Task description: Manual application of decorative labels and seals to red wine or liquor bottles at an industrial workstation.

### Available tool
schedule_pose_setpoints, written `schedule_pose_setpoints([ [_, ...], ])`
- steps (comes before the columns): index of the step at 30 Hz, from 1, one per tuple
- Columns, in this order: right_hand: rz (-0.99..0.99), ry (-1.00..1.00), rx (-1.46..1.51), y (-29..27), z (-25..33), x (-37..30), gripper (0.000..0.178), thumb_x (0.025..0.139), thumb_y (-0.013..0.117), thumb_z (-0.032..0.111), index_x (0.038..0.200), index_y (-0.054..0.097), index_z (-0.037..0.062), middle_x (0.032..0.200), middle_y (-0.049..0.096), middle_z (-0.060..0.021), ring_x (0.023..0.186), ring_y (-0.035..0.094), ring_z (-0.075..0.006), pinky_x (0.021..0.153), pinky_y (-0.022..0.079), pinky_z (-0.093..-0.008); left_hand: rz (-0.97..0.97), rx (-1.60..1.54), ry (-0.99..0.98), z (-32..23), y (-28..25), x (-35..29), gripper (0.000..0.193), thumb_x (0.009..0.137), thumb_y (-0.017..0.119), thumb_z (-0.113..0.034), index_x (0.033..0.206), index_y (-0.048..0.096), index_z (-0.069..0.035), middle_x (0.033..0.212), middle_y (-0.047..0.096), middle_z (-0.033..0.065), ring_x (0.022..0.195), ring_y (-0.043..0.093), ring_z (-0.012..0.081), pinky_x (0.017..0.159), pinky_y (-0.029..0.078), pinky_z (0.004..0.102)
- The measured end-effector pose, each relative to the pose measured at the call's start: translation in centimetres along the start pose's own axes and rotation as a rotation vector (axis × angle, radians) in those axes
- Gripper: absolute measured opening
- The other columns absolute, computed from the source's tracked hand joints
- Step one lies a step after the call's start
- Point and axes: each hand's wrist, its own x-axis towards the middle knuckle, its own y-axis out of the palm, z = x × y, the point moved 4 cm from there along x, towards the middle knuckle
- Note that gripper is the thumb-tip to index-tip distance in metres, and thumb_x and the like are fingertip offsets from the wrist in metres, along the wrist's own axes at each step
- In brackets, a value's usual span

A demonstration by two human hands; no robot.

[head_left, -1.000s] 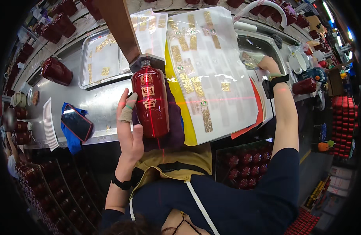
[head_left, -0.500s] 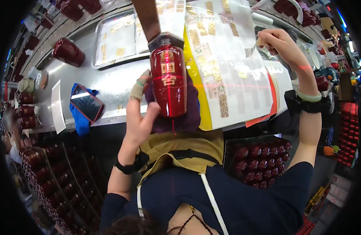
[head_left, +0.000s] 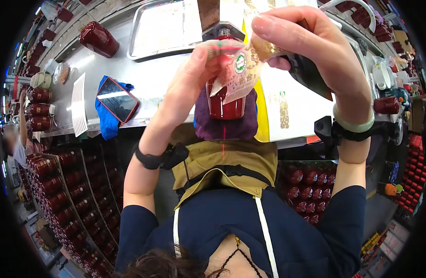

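A clear decal film with gold print and a round green-and-white emblem hangs over a dark red bottle. My right hand pinches the film's right end between thumb and fingers; a dark flat piece sticks out below this hand. My left hand, with a beige cover on a finger, is closed at the film's left side; its fingertips are partly hidden behind the film. The bottle lies on a purple cloth, its neck toward a metal bracket. Film and hands cover most of its front.
A metal tray with white sheets sits at the back. Left of me are another red bottle, a phone on a blue cloth, and a white strip sheet. White decal sheets lie at right, crates of red bottles below.
My right hand has come in from the right with the decal film and is now over the bottle. My left hand has left the bottle's side and risen to the film.
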Motion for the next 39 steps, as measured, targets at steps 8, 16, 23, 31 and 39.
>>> schedule_pose_setpoints([
  [8, 0.078, 0.109, -0.087, 1.3, -4.8, -4.0, 0.031, 0.101, 0.075, 0.031, 0.09, 0.077, 0.0026, 0.073, 0.057, 0.0082, 0.069, 0.045, 0.0007, 0.059, 0.033, -0.0221, -0.052, 0.246, -0.088, -2.3, -1.5, -5.6, 0.039, 0.105, 0.067, -0.008, 0.142, 0.06, 0.0, 0.108, 0.068, 0.0005, 0.101, 0.065, 0.0094, 0.093, 0.053, 0.028],
  [16, -0.188, 0.12, -0.388, 1.7, -11.4, -5.2, 0.037, 0.098, 0.077, 0.024, 0.076, 0.063, -0.002, 0.066, 0.049, 0.0017, 0.065, 0.037, -0.0074, 0.056, 0.031, -0.0309, -0.224, 0.354, -0.162, 2.7, -3.5, -4.9, 0.038, 0.099, 0.076, -0.011, 0.133, 0.062, -0.001, 0.089, 0.059, -0.0044, 0.076, 0.054, 0.0009, 0.069, 0.044, 0.0196],
  [23, -0.279, 0.078, -0.237, 2.5, -14.3, -4.7, 0.026, 0.1, 0.074, 0.024, 0.095, 0.071, -0.0016, 0.075, 0.066, -0.002, 0.067, 0.051, -0.0074, 0.062, 0.043, -0.0273, -0.294, 0.128, -0.131, 5.6, -3.7, -4.4, 0.043, 0.101, 0.076, -0.013, 0.136, 0.054, -0.001, 0.091, 0.057, -0.0026, 0.083, 0.057, 0.0033, 0.073, 0.046, 0.0213],
  [31, -0.198, 0.191, 0.2, 3.1, -16.1, -4.7, 0.027, 0.108, 0.065, 0.024, 0.109, 0.074, -0.0012, 0.09, 0.073, -0.001, 0.079, 0.058, -0.0064, 0.074, 0.047, -0.0236, -0.359, -0.079, -0.169, 6.9, -3.8, -5.0, 0.05, 0.105, 0.069, -0.01, 0.149, 0.048, 0.0, 0.1, 0.065, 0.003, 0.09, 0.063, 0.0104, 0.082, 0.05, 0.0263],
  [39, -0.252, 0.199, 0.221, 3.9, -16.4, -4.8, 0.014, 0.102, 0.074, 0.016, 0.102, 0.07, 0.0028, 0.087, 0.063, 0.0057, 0.078, 0.052, -0.0015, 0.069, 0.041, -0.0198, -0.358, -0.038, -0.143, 6.6, -3.3, -5.0, 0.052, 0.098, 0.076, -0.004, 0.144, 0.053, 0.0, 0.097, 0.065, 0.0008, 0.091, 0.063, 0.0089, 0.082, 0.051, 0.0249],
])
